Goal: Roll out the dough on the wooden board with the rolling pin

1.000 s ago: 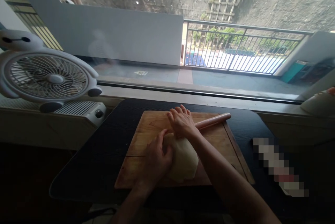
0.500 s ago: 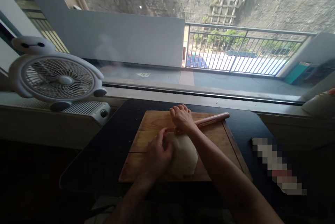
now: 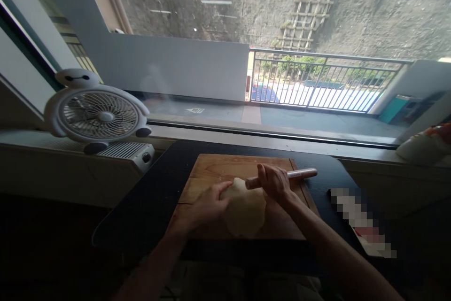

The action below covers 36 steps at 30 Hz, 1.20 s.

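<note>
A thin, pale sheet of dough (image 3: 246, 214) lies on the wooden cutting board (image 3: 207, 165), its rounded outline reaching toward the near edge. My right hand (image 3: 274, 182) is wrapped round a wooden rolling pin (image 3: 302, 174). The pin's left end is over the upper right part of the dough; its other end points right, past the board's side. My left hand (image 3: 210, 204) is at the dough's left edge, with forefinger and thumb apart and touching the sheet. Its other fingers are in shadow.
The board sits on a dark table (image 3: 141, 207). A pixelated flat item (image 3: 359, 221) lies at the table's right. On the left, a white fan (image 3: 104, 115) stands on a white slatted unit (image 3: 132, 150). A large window with a sill (image 3: 275, 140) closes off the far side.
My right hand and the rolling pin have shifted right, uncovering the dough's far edge. My left hand has flattened and opened a little at the left edge. The camera view has also shifted.
</note>
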{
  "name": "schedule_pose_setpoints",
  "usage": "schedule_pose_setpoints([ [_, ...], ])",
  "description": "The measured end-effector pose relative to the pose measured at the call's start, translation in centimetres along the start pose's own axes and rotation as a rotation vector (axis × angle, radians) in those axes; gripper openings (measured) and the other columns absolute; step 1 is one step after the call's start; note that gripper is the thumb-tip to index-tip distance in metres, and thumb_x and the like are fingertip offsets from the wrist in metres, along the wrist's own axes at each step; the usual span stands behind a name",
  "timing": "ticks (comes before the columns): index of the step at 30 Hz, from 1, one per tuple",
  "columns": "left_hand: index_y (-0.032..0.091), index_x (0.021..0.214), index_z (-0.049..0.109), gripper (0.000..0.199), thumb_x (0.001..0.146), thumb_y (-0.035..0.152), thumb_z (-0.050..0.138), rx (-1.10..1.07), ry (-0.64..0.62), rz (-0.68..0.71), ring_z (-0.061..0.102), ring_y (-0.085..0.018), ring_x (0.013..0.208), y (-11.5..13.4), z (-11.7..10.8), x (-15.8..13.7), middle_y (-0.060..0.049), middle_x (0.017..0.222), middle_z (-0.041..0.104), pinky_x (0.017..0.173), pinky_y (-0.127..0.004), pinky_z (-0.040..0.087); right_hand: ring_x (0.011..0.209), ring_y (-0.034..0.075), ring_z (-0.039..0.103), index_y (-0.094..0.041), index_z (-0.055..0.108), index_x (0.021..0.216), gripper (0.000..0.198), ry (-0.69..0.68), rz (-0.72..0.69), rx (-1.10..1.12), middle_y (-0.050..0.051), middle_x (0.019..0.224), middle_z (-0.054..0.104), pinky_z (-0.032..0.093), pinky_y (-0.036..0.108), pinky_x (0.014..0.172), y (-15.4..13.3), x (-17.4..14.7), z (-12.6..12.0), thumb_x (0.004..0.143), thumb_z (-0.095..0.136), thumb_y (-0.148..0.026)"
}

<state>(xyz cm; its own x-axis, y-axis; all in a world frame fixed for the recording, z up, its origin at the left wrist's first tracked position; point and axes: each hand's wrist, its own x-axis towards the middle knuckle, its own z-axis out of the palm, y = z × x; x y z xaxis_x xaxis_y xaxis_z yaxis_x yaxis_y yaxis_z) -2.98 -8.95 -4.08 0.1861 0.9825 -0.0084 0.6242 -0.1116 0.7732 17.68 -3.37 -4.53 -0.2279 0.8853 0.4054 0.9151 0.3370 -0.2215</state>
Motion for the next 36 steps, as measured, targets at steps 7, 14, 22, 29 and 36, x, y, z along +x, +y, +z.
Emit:
schedule_pose_setpoints([
  [7,0.020,0.116,0.054,0.040,0.077,0.027,0.051,0.125,0.336,-0.032,0.061,-0.021,0.091,-1.8,0.6,0.4,-0.005,0.096,0.066,0.086,-0.034,0.042,0.084,0.017,0.053,-0.022,0.060,0.077,0.039,-0.083,-0.073,-0.010,0.003,0.086,0.063,0.035,0.028,0.073,-3.9,0.4,0.5,0.094,0.029,-0.039],
  [14,0.023,0.122,0.047,0.046,0.076,0.024,0.052,0.143,0.424,0.047,0.059,-0.021,0.092,-2.1,1.8,-0.8,-0.004,0.095,0.063,0.089,-0.040,0.041,0.109,0.021,0.044,-0.025,0.056,0.109,0.039,-0.234,-0.025,0.038,0.007,0.114,0.056,0.035,0.035,0.088,-5.5,5.3,1.8,0.094,0.025,-0.042],
  [22,0.025,0.126,0.043,0.051,0.075,0.022,0.052,0.125,0.424,0.071,0.059,-0.019,0.089,-2.5,1.8,-0.6,-0.002,0.094,0.063,0.088,-0.038,0.041,0.131,0.022,0.022,-0.028,0.046,0.125,0.042,-0.213,-0.090,-0.024,0.003,0.133,0.044,0.020,0.039,0.103,-4.9,0.4,0.9,0.094,0.023,-0.043],
  [29,0.024,0.127,0.041,0.051,0.077,0.024,0.050,0.134,0.398,0.034,0.058,-0.019,0.089,-2.1,1.5,-0.8,-0.002,0.093,0.062,0.089,-0.038,0.041,0.126,0.025,0.032,-0.026,0.049,0.121,0.043,-0.337,-0.060,0.000,0.009,0.128,0.047,0.030,0.043,0.096,-5.6,6.1,2.6,0.093,0.023,-0.045],
  [36,0.025,0.128,0.041,0.053,0.077,0.023,0.051,0.129,0.400,0.029,0.058,-0.019,0.089,-2.3,1.7,-0.7,-0.001,0.093,0.063,0.090,-0.038,0.041,0.134,0.024,0.015,-0.022,0.049,0.124,0.042,-0.190,-0.130,-0.013,0.005,0.138,0.040,0.016,0.041,0.106,-5.4,-2.3,0.1,0.093,0.027,-0.041],
])
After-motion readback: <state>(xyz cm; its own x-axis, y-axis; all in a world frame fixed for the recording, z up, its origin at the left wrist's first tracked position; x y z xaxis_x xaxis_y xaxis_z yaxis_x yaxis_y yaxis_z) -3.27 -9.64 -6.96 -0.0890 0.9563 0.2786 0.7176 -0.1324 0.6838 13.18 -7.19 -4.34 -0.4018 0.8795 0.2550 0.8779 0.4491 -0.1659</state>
